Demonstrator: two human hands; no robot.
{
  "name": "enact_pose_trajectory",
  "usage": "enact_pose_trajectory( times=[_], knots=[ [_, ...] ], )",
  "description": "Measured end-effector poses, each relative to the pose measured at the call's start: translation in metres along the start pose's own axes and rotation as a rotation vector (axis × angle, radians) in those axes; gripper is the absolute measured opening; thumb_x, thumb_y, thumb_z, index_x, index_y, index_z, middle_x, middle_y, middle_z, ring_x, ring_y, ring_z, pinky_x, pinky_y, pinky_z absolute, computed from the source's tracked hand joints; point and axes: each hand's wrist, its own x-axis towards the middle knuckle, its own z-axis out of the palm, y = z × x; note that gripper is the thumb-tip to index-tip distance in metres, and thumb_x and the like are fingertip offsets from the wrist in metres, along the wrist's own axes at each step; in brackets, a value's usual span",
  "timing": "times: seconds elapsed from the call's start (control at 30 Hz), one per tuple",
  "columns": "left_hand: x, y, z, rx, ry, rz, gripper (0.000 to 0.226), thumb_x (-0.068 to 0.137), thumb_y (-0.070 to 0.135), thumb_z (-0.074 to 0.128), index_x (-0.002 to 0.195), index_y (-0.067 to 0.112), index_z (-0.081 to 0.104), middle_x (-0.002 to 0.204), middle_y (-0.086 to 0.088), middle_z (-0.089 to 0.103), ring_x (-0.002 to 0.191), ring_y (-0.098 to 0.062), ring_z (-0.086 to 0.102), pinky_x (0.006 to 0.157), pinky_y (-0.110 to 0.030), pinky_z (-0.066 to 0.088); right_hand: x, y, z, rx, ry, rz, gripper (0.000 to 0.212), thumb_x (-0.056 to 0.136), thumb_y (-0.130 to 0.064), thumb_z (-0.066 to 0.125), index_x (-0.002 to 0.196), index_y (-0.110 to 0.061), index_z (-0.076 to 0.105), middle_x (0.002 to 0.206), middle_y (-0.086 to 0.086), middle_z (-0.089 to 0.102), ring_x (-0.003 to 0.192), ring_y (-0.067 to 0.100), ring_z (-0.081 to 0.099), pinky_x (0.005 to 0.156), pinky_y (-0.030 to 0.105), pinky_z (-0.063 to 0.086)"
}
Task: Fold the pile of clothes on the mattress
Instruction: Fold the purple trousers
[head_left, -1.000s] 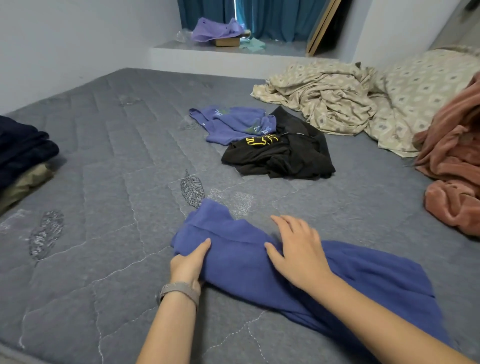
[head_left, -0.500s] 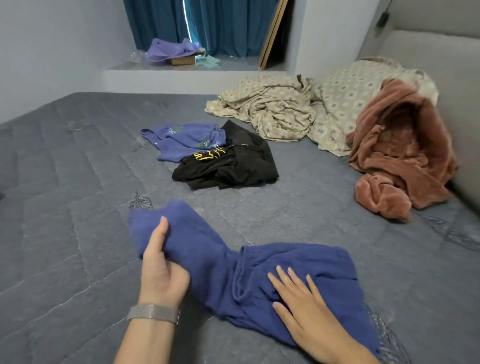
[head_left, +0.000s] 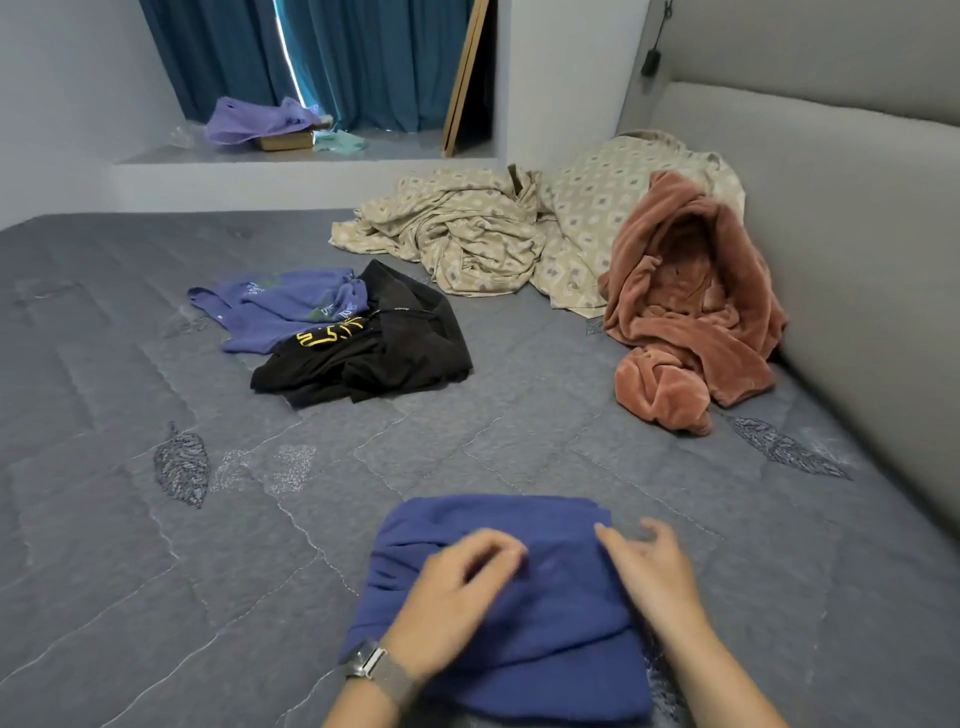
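A: Working left to right. What is lying at far left?

B: A lilac top is sprawling unfolded on the mattress, with a black garment overlapping its right edge. Both are waiting their turn, well apart from the hands.

A: And near centre?

B: The blue garment is sitting in a compact, roughly squared bundle. Judging by that shape, the fold is finishing up.

A: The grip?

B: The left hand is resting on top of the bundle, fingers curling loosely; blurred, so I cannot tell whether it is pinching cloth. The right hand is touching the bundle's right edge, fingers apparently relaxed and spread, clasping nothing.

A: Next?

B: Probably flattening the bundle, setting it aside, then reaching far left for the black piece.

A: Far right?

B: A patterned sheet and a pink fleece are heaping against the headboard.
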Motion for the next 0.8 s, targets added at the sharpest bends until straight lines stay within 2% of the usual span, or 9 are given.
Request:
enact_pose_trajectory(
  times=[0.1,0.17,0.23,0.37,0.47,0.57,0.63,0.7,0.8],
  knots=[
    [0.005,-0.01,-0.023,0.437,0.504,0.048,0.056,0.081,0.051,0.034,0.121,0.022,0.059,0.126,0.006,0.062,0.122,-0.014,0.053,0.106,-0.035,0.038,-0.018,-0.004,0.017,-0.416,0.255,-0.539,0.07,0.08,-0.051,0.062,0.138,-0.013,0.048,0.135,0.008,0.054,0.128,0.03,0.046,0.105,0.044,0.035],
    [0.004,-0.022,-0.028,0.728,0.412,-0.127,0.072,0.081,0.055,0.016,0.143,0.026,0.039,0.152,0.0,0.036,0.143,-0.02,0.028,0.115,-0.042,0.025,-0.033,-0.004,0.041,-0.603,0.167,-0.862,0.069,0.079,-0.058,0.05,0.139,-0.022,0.048,0.144,0.002,0.049,0.135,0.025,0.038,0.11,0.046,0.027],
    [-0.002,-0.038,-0.02,0.968,0.205,-0.292,0.08,0.077,0.061,0.0,0.149,0.036,0.025,0.16,0.002,0.015,0.148,-0.019,0.013,0.115,-0.05,0.019,-0.039,0.011,0.064,-0.797,0.031,-0.989,0.067,0.081,-0.063,0.044,0.139,-0.03,0.048,0.146,-0.001,0.048,0.138,0.02,0.035,0.106,0.05,0.023],
    [-0.008,-0.07,-0.008,1.023,0.111,-0.404,0.071,0.096,0.056,0.005,0.129,0.027,0.061,0.137,-0.007,0.055,0.124,-0.029,0.055,0.086,-0.06,0.049,-0.031,0.044,0.079,-0.969,-0.144,-0.848,0.063,0.093,-0.068,0.021,0.136,-0.034,0.052,0.143,-0.006,0.051,0.136,0.014,0.034,0.105,0.043,0.035],
    [-0.008,-0.07,-0.009,1.053,0.157,-0.366,0.071,0.096,0.057,0.006,0.13,0.024,0.06,0.136,-0.009,0.056,0.122,-0.03,0.056,0.085,-0.06,0.048,-0.023,0.049,0.073,-0.99,-0.153,-0.793,0.066,0.093,-0.068,0.019,0.139,-0.031,0.049,0.146,-0.006,0.048,0.137,0.015,0.037,0.111,0.037,0.017],
    [-0.008,-0.067,-0.013,0.947,0.267,-0.374,0.073,0.089,0.064,0.024,0.138,0.016,0.051,0.14,-0.017,0.05,0.123,-0.033,0.055,0.089,-0.054,0.048,-0.013,0.043,0.056,-0.938,-0.02,-0.607,0.074,0.088,-0.068,0.022,0.141,-0.024,0.049,0.148,-0.002,0.044,0.138,0.018,0.038,0.11,0.049,0.02],
    [-0.011,-0.06,-0.017,0.785,0.408,-0.435,0.089,0.077,0.069,0.034,0.137,0.005,0.048,0.131,-0.021,0.054,0.114,-0.038,0.057,0.089,-0.046,0.05,-0.01,0.04,0.046,-0.938,0.041,-0.484,0.087,0.079,-0.074,0.014,0.152,-0.027,0.021,0.16,-0.006,0.016,0.146,0.019,0.023,0.114,0.047,0.017],
    [-0.011,-0.051,-0.022,0.568,0.503,-0.54,0.081,0.072,0.069,0.05,0.119,0.004,0.058,0.11,-0.015,0.063,0.103,-0.035,0.059,0.084,-0.038,0.048,-0.008,0.034,0.037,-0.788,0.076,-0.317,0.093,0.082,-0.077,0.031,0.154,-0.02,0.016,0.16,0.005,0.02,0.141,0.028,0.03,0.112,0.04,0.026],
    [-0.011,-0.039,-0.037,0.087,0.493,-0.703,0.036,0.075,0.041,0.078,0.075,0.009,0.062,0.073,-0.003,0.065,0.075,-0.024,0.062,0.069,-0.03,0.044,-0.005,0.022,0.019,-0.569,0.059,-0.088,0.072,0.077,-0.061,0.066,0.119,-0.004,0.055,0.127,0.02,0.059,0.118,0.036,0.054,0.095,0.037,0.042]
  ],
)
